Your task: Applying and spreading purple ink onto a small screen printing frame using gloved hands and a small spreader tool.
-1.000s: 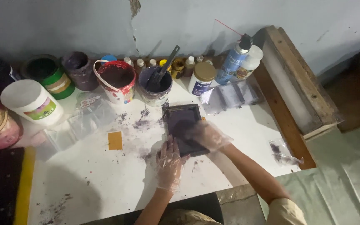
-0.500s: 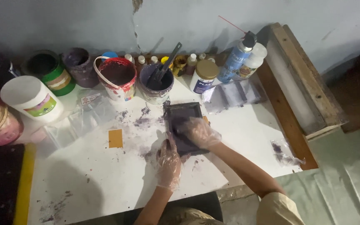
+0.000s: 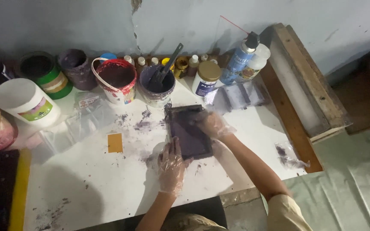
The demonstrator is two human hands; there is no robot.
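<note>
Dim, even light; soft shadows toward viewer; slight motion blur; dark left edge; no glare.

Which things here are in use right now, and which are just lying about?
In use: small dark purple-stained rectangular frame; gloved left hand at its lower edge; gloved right hand on top.

Lying about: red-rimmed paint bucket; blue spray can; orange card square; large wooden frame.

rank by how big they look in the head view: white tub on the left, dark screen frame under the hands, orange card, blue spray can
1. dark screen frame
2. white tub, close to the frame
3. blue spray can
4. orange card, smallest
</note>
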